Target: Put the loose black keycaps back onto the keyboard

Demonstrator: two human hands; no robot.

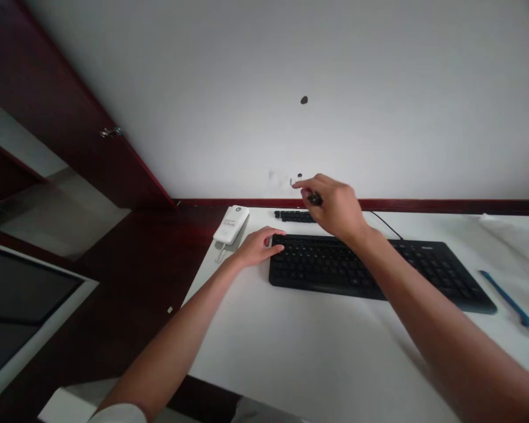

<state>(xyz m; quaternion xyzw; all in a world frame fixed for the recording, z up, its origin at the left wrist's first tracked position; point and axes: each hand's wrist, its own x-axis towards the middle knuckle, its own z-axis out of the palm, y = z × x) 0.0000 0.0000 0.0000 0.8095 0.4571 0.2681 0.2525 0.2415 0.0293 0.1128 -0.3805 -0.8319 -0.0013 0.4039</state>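
Note:
My left hand [260, 247] rests on the left end of a black computer keyboard [330, 270], its fingertips on the keys, and holds nothing. My right hand [332, 205] hovers over the keyboard's far edge, pinching a small black object [314, 198], perhaps a keycap. Behind the keyboard lies a short row of black keys [294, 216]. A white power bank or similar device [231, 224] with a short cable lies just left of my left hand, not touching it.
The keyboard stands on a white desk [264, 346] backed by a white wall [264, 100]. A black cable [385, 224] runs behind it. A blue-handled tool [511, 304] and white plastic [515, 235] lie at right. A dark red cabinet door [66, 100] stands at left.

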